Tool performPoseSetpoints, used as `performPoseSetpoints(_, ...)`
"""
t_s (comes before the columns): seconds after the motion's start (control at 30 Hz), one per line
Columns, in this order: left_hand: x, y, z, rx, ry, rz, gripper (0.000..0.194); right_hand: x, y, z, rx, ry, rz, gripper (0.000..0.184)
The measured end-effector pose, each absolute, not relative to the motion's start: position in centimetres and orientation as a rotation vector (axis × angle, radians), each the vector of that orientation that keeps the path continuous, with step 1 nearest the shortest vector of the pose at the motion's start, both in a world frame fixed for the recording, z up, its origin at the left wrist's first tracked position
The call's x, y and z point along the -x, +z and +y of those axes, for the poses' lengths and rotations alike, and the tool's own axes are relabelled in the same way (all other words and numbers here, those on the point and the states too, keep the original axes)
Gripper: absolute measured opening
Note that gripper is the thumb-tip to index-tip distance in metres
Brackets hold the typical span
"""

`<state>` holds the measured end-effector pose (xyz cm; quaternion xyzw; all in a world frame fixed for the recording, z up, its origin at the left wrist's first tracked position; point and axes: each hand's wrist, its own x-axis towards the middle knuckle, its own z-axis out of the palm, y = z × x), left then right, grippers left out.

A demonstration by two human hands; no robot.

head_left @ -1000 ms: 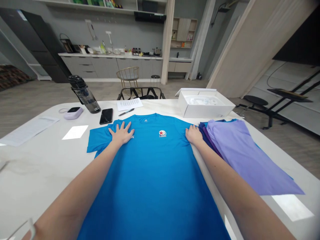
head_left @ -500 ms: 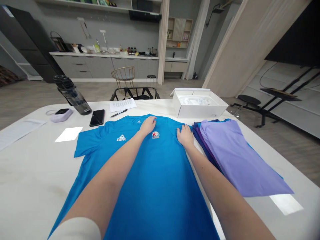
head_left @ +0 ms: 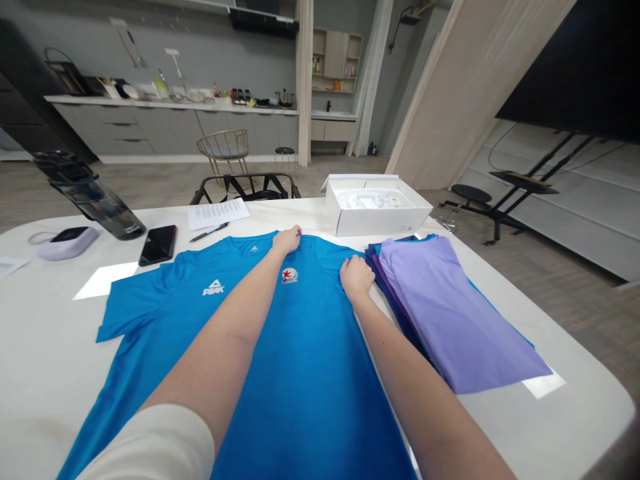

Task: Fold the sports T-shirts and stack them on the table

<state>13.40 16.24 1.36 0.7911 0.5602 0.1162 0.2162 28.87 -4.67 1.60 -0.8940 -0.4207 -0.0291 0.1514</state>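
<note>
A blue T-shirt (head_left: 300, 347) lies spread face up on the table, its collar at the far side, with a white logo and a round badge on the chest. At the collar's right side, my left hand (head_left: 287, 241) has its fingers closed on the far edge of the fabric. My right hand (head_left: 357, 276) is closed on the right sleeve, its fingertips curled out of sight. Just right of that hand lies a stack of folded clothes, a lilac garment (head_left: 450, 313) on top and navy, purple and blue fabric beneath.
Behind the stack stands an open white box (head_left: 383, 221). A phone (head_left: 158, 245), a pen (head_left: 209, 232), a printed sheet (head_left: 219, 213), a lilac device (head_left: 69, 244) and a tilted dark bottle (head_left: 90, 193) are at the far left. The white table (head_left: 30, 373) has a rounded edge.
My fingers have curled tighter on the shirt at the collar and the right sleeve. The view has turned, so most things appear shifted left.
</note>
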Motion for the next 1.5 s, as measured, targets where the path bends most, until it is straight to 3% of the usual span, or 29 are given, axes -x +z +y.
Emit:
performPoseSetpoints(0.23, -12.7, 1.0, 14.7, -1.941, 0.664, 1.505, 0.011, -29.7, 2.0, -5.2, 2.384, -0.016, -1.254, 0.028)
performPoseSetpoints(0.47, -9.2, 4.5, 13.9, -1.710, 0.926, 1.175, 0.006, -26.5, 5.0, -7.9, 1.817, -0.328, -1.586, 0.030)
performPoseSetpoints(0.63, -4.7, 7.2, 13.8, -1.408, 1.058, 0.921, 0.020, -16.7, 7.9, -9.1, 1.500, -0.313, -1.887, 0.029)
performPoseSetpoints(0.77, 0.9, 5.6, 12.1, -1.191, 0.996, 1.119, 0.031, -10.9, 7.2, -8.8, 1.313, -0.151, -2.140, 0.030)
performPoseSetpoints(0.93, 7.0, 2.5, 7.1, -1.287, 0.910, 1.344, 0.042, -13.1, 5.4, -3.5, 1.734, 0.069, -1.857, 0.026)
performPoseSetpoints(1.1, 7.4, 2.6, 1.8, -1.867, 0.615, 1.784, 0.056, -14.7, 5.1, 4.7, 1.965, 0.282, -1.889, 0.039)
performPoseSetpoints(1.3, 5.7, 3.4, 0.0, -1.973, 0.432, 1.859, 0.027, -11.8, 4.1, 8.4, 2.137, 0.257, -1.963, 0.055)
performPoseSetpoints(1.37, 5.8, 3.3, 0.2, -1.941, 0.509, 1.774, 0.020, -11.7, 3.7, 8.8, 2.175, 0.220, -1.971, 0.048)
performPoseSetpoints(1.5, 6.1, 3.4, 0.7, -1.817, 0.761, 1.645, 0.024, -12.4, 3.8, 9.1, 2.170, 0.123, -1.976, 0.030)
